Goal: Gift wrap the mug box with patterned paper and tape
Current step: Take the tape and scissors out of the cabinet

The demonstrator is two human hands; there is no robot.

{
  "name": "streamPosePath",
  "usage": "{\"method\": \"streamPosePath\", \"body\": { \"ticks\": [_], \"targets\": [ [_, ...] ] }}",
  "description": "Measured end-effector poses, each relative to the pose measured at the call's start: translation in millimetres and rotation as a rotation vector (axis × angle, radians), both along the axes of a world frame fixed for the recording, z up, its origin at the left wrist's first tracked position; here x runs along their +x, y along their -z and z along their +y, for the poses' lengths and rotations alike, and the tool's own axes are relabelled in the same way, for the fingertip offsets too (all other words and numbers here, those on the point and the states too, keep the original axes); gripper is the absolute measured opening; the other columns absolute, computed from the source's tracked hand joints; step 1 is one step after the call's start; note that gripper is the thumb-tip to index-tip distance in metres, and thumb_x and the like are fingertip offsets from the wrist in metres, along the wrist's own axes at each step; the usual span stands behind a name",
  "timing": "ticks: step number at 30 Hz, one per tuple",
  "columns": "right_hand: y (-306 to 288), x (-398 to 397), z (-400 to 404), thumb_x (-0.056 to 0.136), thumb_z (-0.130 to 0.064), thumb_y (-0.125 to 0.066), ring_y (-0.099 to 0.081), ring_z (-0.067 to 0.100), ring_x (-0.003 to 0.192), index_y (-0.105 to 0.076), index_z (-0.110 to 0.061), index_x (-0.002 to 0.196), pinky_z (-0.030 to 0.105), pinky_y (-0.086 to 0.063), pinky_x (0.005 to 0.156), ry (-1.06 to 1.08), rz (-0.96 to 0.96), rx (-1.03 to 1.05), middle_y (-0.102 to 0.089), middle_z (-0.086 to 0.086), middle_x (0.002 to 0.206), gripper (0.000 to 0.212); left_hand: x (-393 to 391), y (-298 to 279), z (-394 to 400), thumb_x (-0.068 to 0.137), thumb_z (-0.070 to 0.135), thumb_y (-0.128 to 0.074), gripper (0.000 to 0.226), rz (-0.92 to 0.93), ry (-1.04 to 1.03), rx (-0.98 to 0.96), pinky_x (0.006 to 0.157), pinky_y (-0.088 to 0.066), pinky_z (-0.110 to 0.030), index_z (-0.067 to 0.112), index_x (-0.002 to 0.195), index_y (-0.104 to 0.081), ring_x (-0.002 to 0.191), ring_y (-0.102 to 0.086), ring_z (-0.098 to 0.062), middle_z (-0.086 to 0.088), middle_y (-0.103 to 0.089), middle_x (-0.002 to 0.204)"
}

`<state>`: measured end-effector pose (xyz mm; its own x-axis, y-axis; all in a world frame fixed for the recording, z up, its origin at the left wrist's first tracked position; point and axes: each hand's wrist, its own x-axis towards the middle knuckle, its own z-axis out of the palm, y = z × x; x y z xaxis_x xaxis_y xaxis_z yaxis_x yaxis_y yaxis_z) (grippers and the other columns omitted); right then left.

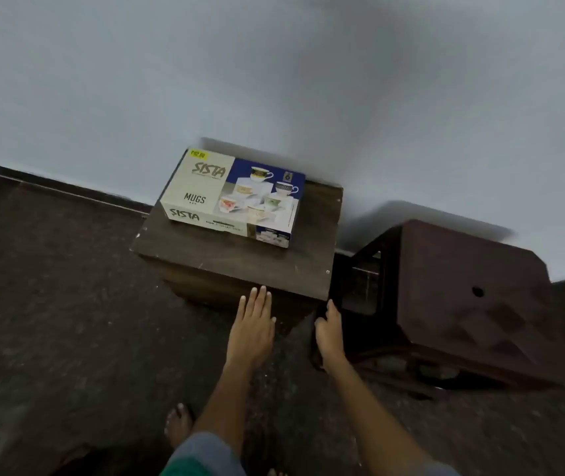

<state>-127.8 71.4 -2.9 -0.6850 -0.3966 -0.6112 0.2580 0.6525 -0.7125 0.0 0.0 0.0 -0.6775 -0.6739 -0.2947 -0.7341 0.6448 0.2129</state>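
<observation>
Mug box [233, 197] lies flat on a small dark wooden table [226, 262] set against a pale wall [274, 80]. Box sits toward the table's far half, slightly skewed, its far edge close to the wall. Top face printed: cream panel on the left reading "SISTA" and "MUGS", blue panel on the right with pictures of several cups. A yellow price sticker [198, 154] is at the far left corner; its figures are too blurred to read. Box is bare, no paper or tape on it. Near half of the table top is uncovered, scuffed, with a small screw head at the near right corner. Left hand [253, 329] is stretched forward, palm down, fingers straight and together, fingertips at the table's near edge; the grip is open and carries nothing. Right hand [329, 333] is beside the table's near right corner, seen edge-on, fingers loosely extended forward and downward, nothing visibly held; whether it touches the table cannot be told. Both hands are well apart from the box. To the right of the table stands a dark reddish-brown plastic stool [473, 304] with a small hole in its top. Floor [50, 286] is dark and speckled. A bare foot [178, 426] shows at the lower edge.
</observation>
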Motion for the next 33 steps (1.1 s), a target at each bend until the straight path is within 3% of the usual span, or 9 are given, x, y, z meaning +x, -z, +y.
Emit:
{"method": "streamPosePath", "body": {
  "ticks": [4, 6, 10, 15, 18, 23, 25, 29, 33],
  "targets": [
    [39.0, -13.5, -27.5, 0.099, -0.025, -0.039, -0.035, 0.025, 0.134, -0.023, -0.020, 0.149, 0.041, -0.031, 0.111, 0.209, -0.139, -0.162, -0.030, 0.005, 0.151, 0.052, -10.3, 41.6, -5.5, 0.103, 0.032, -0.017, 0.055, 0.044, -0.070, -0.060, 0.112, 0.013, -0.034, 0.008, 0.149, 0.001, 0.145, 0.009, -0.021, -0.008, 0.005, 0.158],
    [54.9, -9.8, -33.7, 0.101, -0.037, -0.034, -0.035, 0.025, 0.134, -0.029, -0.017, 0.146, 0.038, -0.030, 0.109, 0.258, -0.086, -0.201, -0.035, 0.006, 0.148, 0.050, -10.0, 58.4, -8.5, 0.102, 0.033, -0.017, 0.056, 0.041, -0.064, -0.088, 0.113, 0.012, -0.035, 0.009, 0.147, 0.007, 0.145, 0.011, -0.022, -0.008, 0.011, 0.157],
    [62.8, -12.3, -25.6, 0.101, -0.037, -0.031, -0.043, 0.027, 0.126, -0.043, -0.013, 0.139, 0.035, -0.035, 0.100, 0.250, 0.105, -0.146, -0.043, 0.009, 0.140, 0.046, -9.7, 72.2, -10.5, 0.097, 0.039, -0.005, 0.055, 0.077, -0.046, -0.104, 0.113, 0.011, -0.035, 0.010, 0.140, 0.014, 0.139, 0.020, -0.020, -0.008, 0.019, 0.151],
    [59.7, -13.2, 1.9, 0.095, -0.031, -0.052, -0.057, 0.025, 0.095, -0.063, -0.008, 0.098, 0.027, -0.038, 0.075, 0.129, 0.191, -0.088, -0.061, 0.010, 0.097, 0.026, -11.0, 72.5, -3.4, 0.085, 0.047, 0.013, 0.068, 0.064, -0.077, -0.081, 0.113, 0.011, -0.034, 0.009, 0.141, 0.012, 0.138, 0.020, -0.021, -0.008, 0.018, 0.150],
    [57.0, 4.4, 30.8, 0.091, -0.020, -0.059, -0.059, 0.026, 0.089, -0.062, -0.010, 0.083, 0.025, -0.036, 0.070, -0.046, 0.225, -0.016, -0.061, 0.008, 0.085, 0.013, -0.7, 63.1, 7.7, 0.078, 0.050, 0.021, 0.077, 0.029, -0.118, -0.044, 0.111, 0.013, -0.033, 0.005, 0.140, 0.014, 0.137, 0.023, -0.022, -0.010, 0.020, 0.149],
    [46.7, 56.6, 75.2, 0.089, -0.024, -0.062, -0.059, 0.020, 0.076, -0.058, -0.015, 0.070, 0.027, -0.040, 0.061, -0.232, 0.144, 0.057, -0.061, 0.003, 0.073, 0.021, 39.9, 57.6, 41.1, 0.073, 0.054, 0.023, 0.081, -0.043, -0.188, 0.023, 0.110, 0.015, -0.031, 0.004, 0.137, 0.019, 0.135, 0.025, -0.023, -0.016, 0.013, 0.155],
    [45.6, 76.6, 85.4, 0.087, -0.025, -0.064, -0.058, 0.018, 0.073, -0.055, -0.020, 0.063, 0.030, -0.043, 0.065, -0.298, 0.135, 0.100, -0.061, 0.000, 0.069, 0.026, 57.8, 53.0, 51.2, 0.079, 0.054, 0.018, 0.080, -0.074, -0.197, 0.031, 0.110, 0.015, -0.029, 0.003, 0.140, 0.017, 0.135, 0.026, -0.022, -0.016, 0.014, 0.155],
    [37.0, 128.0, 99.5, 0.086, -0.026, -0.065, -0.055, 0.016, 0.068, -0.048, -0.023, 0.056, 0.023, -0.038, 0.058, -0.471, 0.107, 0.155, -0.057, -0.006, 0.061, 0.035, 105.1, 41.4, 64.6, 0.101, 0.042, -0.018, 0.067, -0.155, -0.171, 0.018, 0.114, 0.009, -0.032, 0.000, 0.146, 0.008, 0.144, 0.014, -0.026, -0.016, 0.014, 0.155],
    [30.1, 190.6, 100.4, 0.086, -0.029, -0.063, -0.060, 0.016, 0.080, -0.049, -0.024, 0.060, 0.024, -0.039, 0.067, -0.667, 0.038, 0.200, -0.066, 0.002, 0.078, 0.030, 167.6, 29.3, 70.9, 0.102, 0.035, -0.024, 0.063, -0.232, -0.094, 0.009, 0.114, 0.008, -0.034, 0.003, 0.147, 0.006, 0.144, 0.011, -0.023, -0.013, 0.012, 0.156]
  ]
}}
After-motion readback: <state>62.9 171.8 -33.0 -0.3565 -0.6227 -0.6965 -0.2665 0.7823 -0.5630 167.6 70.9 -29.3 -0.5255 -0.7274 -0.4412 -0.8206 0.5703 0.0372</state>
